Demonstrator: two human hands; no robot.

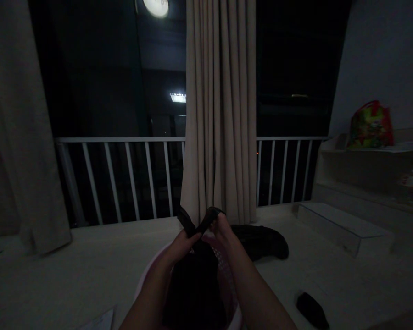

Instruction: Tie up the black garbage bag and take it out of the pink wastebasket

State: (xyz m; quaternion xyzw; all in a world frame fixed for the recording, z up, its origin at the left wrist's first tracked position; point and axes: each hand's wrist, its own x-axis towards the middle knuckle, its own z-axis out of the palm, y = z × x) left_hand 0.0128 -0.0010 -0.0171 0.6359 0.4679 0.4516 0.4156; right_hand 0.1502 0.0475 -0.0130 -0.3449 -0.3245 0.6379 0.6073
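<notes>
In the head view, the left hand [185,241] is closed on a soft black cloth piece [194,288], its thumb lying across the fabric. The right hand [220,225] stands slightly farther forward and grips a narrow dark strip of the same cloth, its fingers partly hidden. Two dark strips rise above the hands, one tilting to the left and one to the right, while the bulk of the cloth hangs below between the forearms, over a round pink plastic basket with a perforated wall [147,277]. How far the cloth reaches into the basket is too dark to tell.

The basket stands on a pale flat surface [89,270]. Just beyond the right forearm lies a long black bundle of cloth [268,242]; nearer, to the right, is a small black elongated item [311,310]. A clear rectangular box [344,225] sits farther right, and part of a white sheet [99,320] shows at the lower left.

Behind, a beige pleated curtain [222,114] hangs before dark windows and a white metal railing [124,140]. On a pale shelf [365,150] at the right stands a red, green and yellow bag [372,126].
</notes>
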